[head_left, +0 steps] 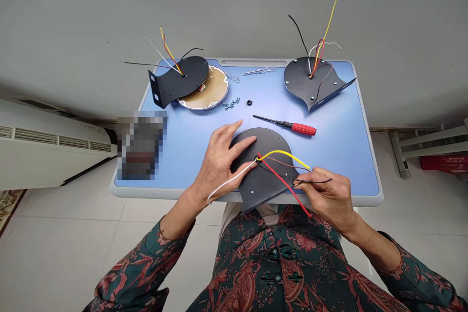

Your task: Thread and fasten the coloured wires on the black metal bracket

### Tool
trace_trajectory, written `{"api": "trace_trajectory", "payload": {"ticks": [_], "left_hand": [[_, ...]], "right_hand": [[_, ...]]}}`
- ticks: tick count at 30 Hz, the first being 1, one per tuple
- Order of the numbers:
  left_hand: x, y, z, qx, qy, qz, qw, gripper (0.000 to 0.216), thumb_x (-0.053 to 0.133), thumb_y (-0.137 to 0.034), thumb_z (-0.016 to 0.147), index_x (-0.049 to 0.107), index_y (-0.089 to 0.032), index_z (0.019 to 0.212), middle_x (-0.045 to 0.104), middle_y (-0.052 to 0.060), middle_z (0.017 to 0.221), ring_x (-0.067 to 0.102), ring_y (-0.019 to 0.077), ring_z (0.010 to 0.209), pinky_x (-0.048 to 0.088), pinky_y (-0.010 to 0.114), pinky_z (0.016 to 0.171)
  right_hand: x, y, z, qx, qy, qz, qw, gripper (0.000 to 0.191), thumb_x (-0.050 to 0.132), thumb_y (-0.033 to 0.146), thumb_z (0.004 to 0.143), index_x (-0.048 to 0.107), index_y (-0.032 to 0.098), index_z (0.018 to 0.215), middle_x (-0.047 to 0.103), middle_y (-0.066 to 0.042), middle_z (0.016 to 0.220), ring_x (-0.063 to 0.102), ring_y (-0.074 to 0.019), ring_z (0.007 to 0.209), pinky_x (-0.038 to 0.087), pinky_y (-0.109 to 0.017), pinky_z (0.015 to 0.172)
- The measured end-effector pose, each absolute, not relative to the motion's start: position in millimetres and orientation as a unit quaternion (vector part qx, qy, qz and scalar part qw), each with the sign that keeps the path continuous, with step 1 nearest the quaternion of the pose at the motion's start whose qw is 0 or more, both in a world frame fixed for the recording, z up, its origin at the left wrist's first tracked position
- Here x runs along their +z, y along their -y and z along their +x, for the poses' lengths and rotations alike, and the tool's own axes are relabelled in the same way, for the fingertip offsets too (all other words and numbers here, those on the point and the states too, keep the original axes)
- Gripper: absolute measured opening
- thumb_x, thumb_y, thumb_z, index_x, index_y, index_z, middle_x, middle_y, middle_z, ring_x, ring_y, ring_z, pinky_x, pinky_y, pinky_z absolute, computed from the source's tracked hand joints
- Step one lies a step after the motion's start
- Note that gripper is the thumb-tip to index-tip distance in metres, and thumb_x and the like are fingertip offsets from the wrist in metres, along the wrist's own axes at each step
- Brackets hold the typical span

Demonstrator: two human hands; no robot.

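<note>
Near the front edge of the table lies a dark grey metal plate [268,139] with a bent flange and small screw holes. Out of its central hole come a yellow wire [285,152], a red wire [282,178], a white wire [228,181], a thin brownish wire and a black wire [321,182]. My left hand [219,161] rests on the left part of the plate, fingers spread, with its thumb beside the hole. At the plate's right edge, my right hand [331,197] pinches the black wire between thumb and fingers.
Behind the plate lie a red-handled screwdriver [302,129], a black grommet [249,103], several screws [231,104] and metal pins [259,71]. Wired plates stand at back left [193,70] and back right [302,75]. A blurred dark object [142,146] sits at left; a wall borders the back.
</note>
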State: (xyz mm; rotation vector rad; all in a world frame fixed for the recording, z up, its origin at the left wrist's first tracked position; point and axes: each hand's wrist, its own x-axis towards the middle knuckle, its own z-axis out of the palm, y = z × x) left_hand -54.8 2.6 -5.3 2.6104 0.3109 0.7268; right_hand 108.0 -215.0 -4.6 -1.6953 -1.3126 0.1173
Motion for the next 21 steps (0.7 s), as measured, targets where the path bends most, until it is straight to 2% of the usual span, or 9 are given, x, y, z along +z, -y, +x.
{"api": "trace_trajectory", "payload": {"ticks": [2,5,8,13,17,19,21], "left_hand": [[-3,-1,-50,0.291,-0.070,0.935,0.189,0.032,0.071,-0.036,0.091,0.070,-0.025,0.121,0.061,0.012,0.142,0.051,0.0310,0.131,0.044,0.056,0.110],[1,2,-41,0.315,-0.021,0.916,0.247,0.011,0.070,-0.022,0.092,0.073,-0.024,0.103,0.076,0.007,0.109,0.064,0.0220,0.104,0.055,0.043,0.094],[1,6,-36,0.319,-0.020,0.901,0.293,0.012,0.063,-0.012,0.094,0.070,-0.022,0.095,0.078,0.003,0.093,0.068,0.0178,0.088,0.057,0.037,0.085],[-3,17,-35,0.323,-0.062,0.913,0.243,0.014,0.055,-0.009,0.095,0.063,-0.019,0.089,0.078,0.007,0.098,0.071,0.0203,0.091,0.057,0.037,0.085],[-6,25,-36,0.331,-0.095,0.915,0.210,0.017,0.050,-0.006,0.095,0.058,-0.020,0.090,0.078,0.006,0.100,0.071,0.0192,0.093,0.058,0.035,0.082],[-8,25,-35,0.331,-0.102,0.911,0.222,0.016,0.050,-0.006,0.096,0.057,-0.021,0.091,0.077,0.007,0.106,0.070,0.0198,0.101,0.058,0.037,0.089],[-11,24,-35,0.326,-0.112,0.909,0.236,0.013,0.051,-0.009,0.096,0.055,-0.020,0.091,0.073,0.011,0.123,0.065,0.0228,0.119,0.054,0.044,0.102]], "right_hand": [[-5,215,109,0.050,0.536,-0.693,0.480,0.013,0.069,0.008,0.088,0.073,0.019,0.083,0.063,0.003,0.061,0.051,-0.0074,0.051,0.041,-0.021,0.051],[-4,215,109,0.053,0.538,-0.692,0.478,0.016,0.067,0.007,0.089,0.074,0.020,0.081,0.066,0.002,0.063,0.054,-0.0084,0.052,0.044,-0.021,0.053],[-1,215,109,0.056,0.547,-0.696,0.461,0.019,0.066,0.007,0.088,0.074,0.020,0.079,0.066,0.003,0.062,0.054,-0.0087,0.052,0.044,-0.022,0.052],[2,214,110,0.046,0.553,-0.695,0.457,0.018,0.066,0.007,0.087,0.074,0.021,0.078,0.062,0.004,0.058,0.052,-0.0083,0.049,0.041,-0.022,0.050],[2,214,109,0.045,0.553,-0.695,0.457,0.017,0.066,0.007,0.088,0.073,0.020,0.079,0.061,0.004,0.058,0.049,-0.0081,0.048,0.038,-0.022,0.049],[2,214,108,0.044,0.553,-0.695,0.458,0.016,0.067,0.008,0.088,0.072,0.020,0.079,0.060,0.004,0.058,0.048,-0.0080,0.048,0.036,-0.022,0.048],[1,215,108,0.040,0.556,-0.694,0.455,0.016,0.067,0.008,0.088,0.072,0.020,0.079,0.061,0.004,0.058,0.049,-0.0079,0.048,0.037,-0.022,0.048]]}}
